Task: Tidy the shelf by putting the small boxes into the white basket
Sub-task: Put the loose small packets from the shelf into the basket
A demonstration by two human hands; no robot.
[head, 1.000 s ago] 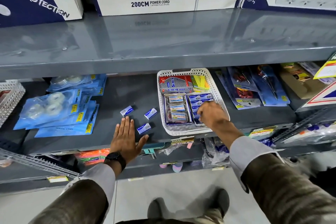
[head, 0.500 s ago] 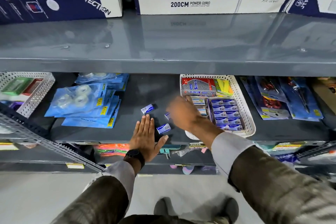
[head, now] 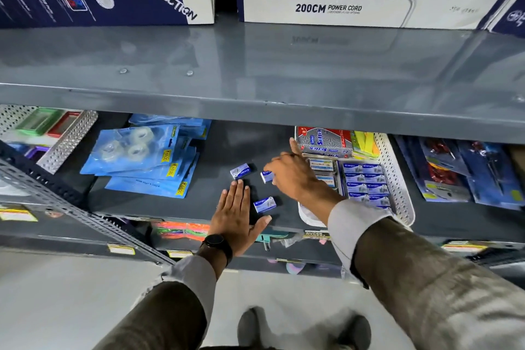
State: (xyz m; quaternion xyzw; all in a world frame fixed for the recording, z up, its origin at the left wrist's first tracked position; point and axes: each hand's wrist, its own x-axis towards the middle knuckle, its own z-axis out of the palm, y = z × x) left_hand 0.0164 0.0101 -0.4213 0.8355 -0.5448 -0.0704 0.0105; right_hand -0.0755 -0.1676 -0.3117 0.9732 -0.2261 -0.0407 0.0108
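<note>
Three small blue-and-white boxes lie loose on the dark shelf: a far one (head: 240, 171), a middle one (head: 267, 176) and a near one (head: 264, 204). The white perforated basket (head: 397, 179) stands to their right, holding rows of the same boxes plus other packs. My left hand (head: 235, 214) lies flat and palm down on the shelf, just left of the near box, holding nothing. My right hand (head: 294, 173) hovers between basket and boxes, thumb raised, its fingertips at the right end of the middle box, partly covering it.
Blue tape packs (head: 142, 159) lie stacked to the left, with another perforated basket (head: 68, 136) beyond them. Blue blister packs (head: 460, 170) lie right of the white basket. A grey upper shelf (head: 255, 88) overhangs close above, carrying large cartons.
My right hand left the inside of the basket and swung left to the middle box. My left hand stayed flat on the shelf. The view shifted left.
</note>
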